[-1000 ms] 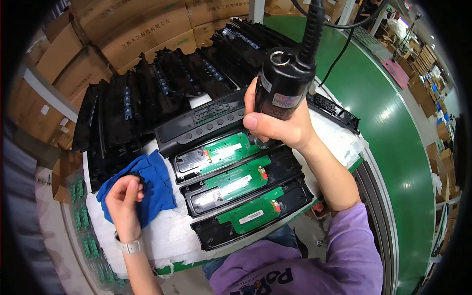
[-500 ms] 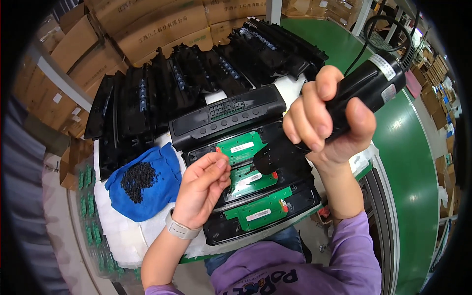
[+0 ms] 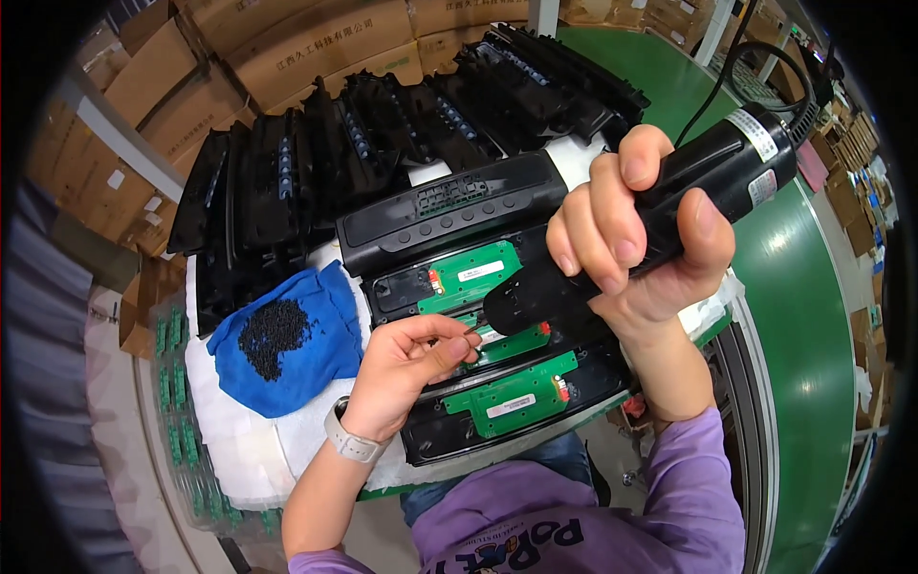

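My right hand (image 3: pixel 643 234) is wrapped round a black corded electric screwdriver (image 3: pixel 732 158), its nose pointing down and left over the middle circuit board. My left hand (image 3: pixel 406 368) pinches a tiny dark screw (image 3: pixel 474 328) right beside the screwdriver's nose. Beneath both hands lie black plastic housings with green circuit boards: a far board (image 3: pixel 469 275), a middle one (image 3: pixel 521 344) partly covered by the fingers and tool, and a near one (image 3: pixel 516 397). To the left, a heap of small black screws (image 3: pixel 273 340) rests on a blue cloth (image 3: pixel 234 383).
A black panel with round buttons (image 3: pixel 454 210) lies beyond the boards. Several black housings (image 3: pixel 363 134) line the back of the white-covered table (image 3: pixel 229 450). Green boards in clear trays (image 3: pixel 172 383) are at the left, cardboard boxes (image 3: pixel 325 43) behind, a green surface (image 3: pixel 794 277) at the right.
My left hand has moved right and slightly down, its fingertips now meeting the screwdriver's nose. The nose has shifted a little left and down, to the middle board.
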Demonstrator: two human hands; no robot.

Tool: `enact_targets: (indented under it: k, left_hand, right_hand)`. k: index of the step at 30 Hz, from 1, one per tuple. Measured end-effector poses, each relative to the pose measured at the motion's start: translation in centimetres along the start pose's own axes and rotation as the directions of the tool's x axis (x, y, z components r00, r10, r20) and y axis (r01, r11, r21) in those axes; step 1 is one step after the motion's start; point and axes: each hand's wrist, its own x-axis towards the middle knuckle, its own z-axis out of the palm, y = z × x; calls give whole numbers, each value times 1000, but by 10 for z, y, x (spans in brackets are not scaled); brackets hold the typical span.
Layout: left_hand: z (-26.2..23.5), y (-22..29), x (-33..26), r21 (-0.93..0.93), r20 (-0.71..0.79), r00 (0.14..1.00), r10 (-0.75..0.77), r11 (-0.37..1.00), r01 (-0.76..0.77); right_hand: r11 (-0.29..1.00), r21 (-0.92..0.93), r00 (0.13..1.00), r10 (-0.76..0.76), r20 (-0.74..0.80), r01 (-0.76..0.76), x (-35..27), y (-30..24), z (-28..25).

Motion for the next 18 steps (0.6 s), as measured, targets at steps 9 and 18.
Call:
enact_targets:
  k: [9,18]
  left_hand:
    - [-2,5,0,252,58,998,-12,968,-3]
    - [-2,5,-1,314,97,995,-4,949,-27]
  right_hand:
    - [962,-156,974,213,-72,-222,-3,-3,8]
    - [965,-142,974,211,-80,-221,-5,-1,9]
